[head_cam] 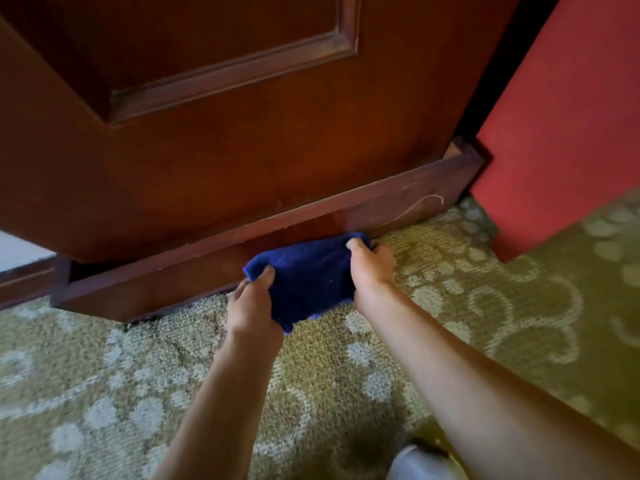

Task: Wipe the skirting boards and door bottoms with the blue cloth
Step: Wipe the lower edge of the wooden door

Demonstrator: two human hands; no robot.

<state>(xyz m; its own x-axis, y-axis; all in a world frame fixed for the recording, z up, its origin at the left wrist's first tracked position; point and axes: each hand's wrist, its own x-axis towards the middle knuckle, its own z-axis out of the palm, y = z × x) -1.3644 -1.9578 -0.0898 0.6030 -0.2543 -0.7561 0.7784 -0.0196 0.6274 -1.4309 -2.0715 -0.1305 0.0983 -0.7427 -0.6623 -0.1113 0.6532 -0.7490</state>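
Two bare forearms reach forward from the bottom of the view over a green-gold carpet (450, 306) patterned with pale floral swirls. At the lower right edge, just beside the right forearm, sits a pale grey rounded shape (420, 462), too cropped to identify.

Both hands hold the blue cloth (308, 275), which is bunched between them just above the carpet. On the left hand (254, 304), the grip is curled round the cloth's near left edge, thumb on top and fingers tucked beneath. On the right hand (372, 266), the grip is likewise closed on the cloth's right side, the fingertips pinching the fabric at its far upper corner.

That far edge of the cloth touches the dark wooden bottom board (398, 199) running along the foot of the reddish-brown panelled door (242, 140). A thin pale scratch or thread curls across the board to the right of the cloth. The board's left end forms a corner close to the carpet, with a dark gap under it.

To the right stands a red wall (561, 133), its lower corner meeting the carpet. A strip of pale floor (17, 249) shows at the far left, beyond the door.
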